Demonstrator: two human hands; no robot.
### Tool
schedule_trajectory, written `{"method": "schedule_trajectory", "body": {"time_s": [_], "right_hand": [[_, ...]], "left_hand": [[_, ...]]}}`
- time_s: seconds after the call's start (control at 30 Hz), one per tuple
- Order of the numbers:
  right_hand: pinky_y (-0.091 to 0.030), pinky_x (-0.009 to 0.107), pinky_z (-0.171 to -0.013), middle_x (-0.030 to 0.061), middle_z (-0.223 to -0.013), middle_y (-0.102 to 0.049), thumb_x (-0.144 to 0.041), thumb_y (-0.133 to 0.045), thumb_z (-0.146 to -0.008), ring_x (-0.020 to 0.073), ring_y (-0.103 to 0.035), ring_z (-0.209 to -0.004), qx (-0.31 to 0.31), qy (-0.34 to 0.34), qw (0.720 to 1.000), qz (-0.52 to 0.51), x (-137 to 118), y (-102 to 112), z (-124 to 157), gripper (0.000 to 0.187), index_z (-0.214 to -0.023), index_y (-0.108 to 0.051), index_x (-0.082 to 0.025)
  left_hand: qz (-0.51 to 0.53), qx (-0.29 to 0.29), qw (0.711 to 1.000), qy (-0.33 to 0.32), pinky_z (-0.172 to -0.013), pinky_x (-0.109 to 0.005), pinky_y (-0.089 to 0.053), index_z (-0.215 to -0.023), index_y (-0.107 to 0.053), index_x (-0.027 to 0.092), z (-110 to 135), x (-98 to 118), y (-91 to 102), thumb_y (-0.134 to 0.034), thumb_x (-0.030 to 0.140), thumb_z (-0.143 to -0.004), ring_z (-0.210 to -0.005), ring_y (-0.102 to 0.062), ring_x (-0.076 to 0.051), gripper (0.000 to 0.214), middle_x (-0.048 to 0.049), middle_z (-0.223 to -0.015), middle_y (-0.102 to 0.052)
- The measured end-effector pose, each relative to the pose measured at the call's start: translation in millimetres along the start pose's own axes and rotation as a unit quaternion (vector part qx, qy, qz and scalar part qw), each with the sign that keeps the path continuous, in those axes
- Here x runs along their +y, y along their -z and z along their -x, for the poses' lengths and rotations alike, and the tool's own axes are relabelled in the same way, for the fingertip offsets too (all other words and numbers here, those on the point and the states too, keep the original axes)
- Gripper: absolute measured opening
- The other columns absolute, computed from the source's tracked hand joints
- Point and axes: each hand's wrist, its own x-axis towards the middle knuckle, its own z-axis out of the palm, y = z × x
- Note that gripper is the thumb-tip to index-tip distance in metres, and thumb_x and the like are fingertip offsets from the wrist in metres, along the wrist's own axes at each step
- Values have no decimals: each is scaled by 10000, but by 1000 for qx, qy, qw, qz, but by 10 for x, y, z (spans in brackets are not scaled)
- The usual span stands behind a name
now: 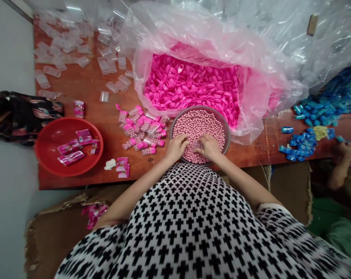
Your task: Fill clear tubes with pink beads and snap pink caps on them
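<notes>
In front of me a grey bowl [228, 135] is filled with small round pink beads [201, 120]. My left hand [177, 148] rests at the bowl's left side, fingers curled together over the beads; what they hold, if anything, I cannot make out. On the right side my right hand [209, 148] dips into the beads, thumb and fingers closed around a small clear plastic container [197, 144], partly hidden. Left of the bowl lies a pile of bead-filled clear containers with pink caps [143, 130]. Behind it, a large plastic bag [251, 112] lies open, full of bright pink caps [189, 87].
A red bowl [43, 162] with pink packets stands left, near a dark flowered bag [32, 110]. Empty clear containers [59, 46] are scattered at the back left. Blue wrapped pieces [301, 145] lie right, near another person's hand [344, 153]. White tissue [110, 164] lies by the front edge.
</notes>
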Motion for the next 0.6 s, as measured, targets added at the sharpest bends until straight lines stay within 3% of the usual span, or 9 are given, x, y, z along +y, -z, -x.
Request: {"method": "schedule_trajectory", "body": {"time_s": [0.13,0.2,0.3,0.37,0.43,0.5,0.6], "right_hand": [[-462,301,-724,33,-856,-640,-427,-579,-844,167,-585,-779,27,9,971,-236,94,18,-56,268,-944,-563,-179],[-471,279,-701,25,-897,-640,-385,-528,-877,150,-596,-778,54,17,951,-305,196,125,-128,247,-1021,-530,-185],[-456,323,-805,89,-1057,-628,-256,-477,-892,185,-580,-940,83,23,979,-182,378,326,-317,232,-1097,-535,-164],[-418,372,-861,144,-1064,-625,-159,-427,-887,224,-547,-1001,42,25,998,-31,465,388,-472,216,-1026,-590,-128],[-398,393,-866,167,-958,-645,-108,-402,-875,243,-541,-972,-13,34,998,53,489,337,-619,223,-886,-625,-112],[-404,372,-851,153,-885,-653,-87,-439,-844,232,-550,-926,-46,48,997,39,462,194,-736,192,-800,-622,-118],[-430,317,-813,103,-890,-655,-59,-487,-776,195,-569,-881,-67,59,995,-32,409,-50,-819,157,-841,-610,-131]], "left_hand": [[18,-49,999,4,-848,-327,-481,-1017,-652,188,-74,73,-92,-589,175,-805,-915,-633,-200,221,-55,-972,-696],[46,-46,998,6,-845,-319,-486,-1023,-653,191,-125,103,-96,-568,180,-827,-910,-644,-192,214,-52,-984,-704],[72,-10,997,19,-869,-316,-487,-1025,-660,179,-199,106,-62,-582,213,-830,-933,-655,-192,213,-64,-1028,-709],[72,5,997,32,-874,-317,-491,-1019,-668,173,-236,61,-21,-596,218,-821,-941,-661,-195,215,-70,-1034,-712],[71,14,996,46,-861,-323,-501,-1012,-675,173,-258,-12,23,-595,228,-820,-931,-668,-198,214,-73,-1026,-715],[72,30,995,58,-860,-335,-507,-1009,-677,173,-268,-93,64,-588,244,-824,-933,-668,-201,216,-76,-1024,-716],[75,57,993,69,-867,-347,-511,-1026,-666,176,-273,-192,98,-580,251,-827,-928,-665,-196,230,-74,-1012,-715]]}}
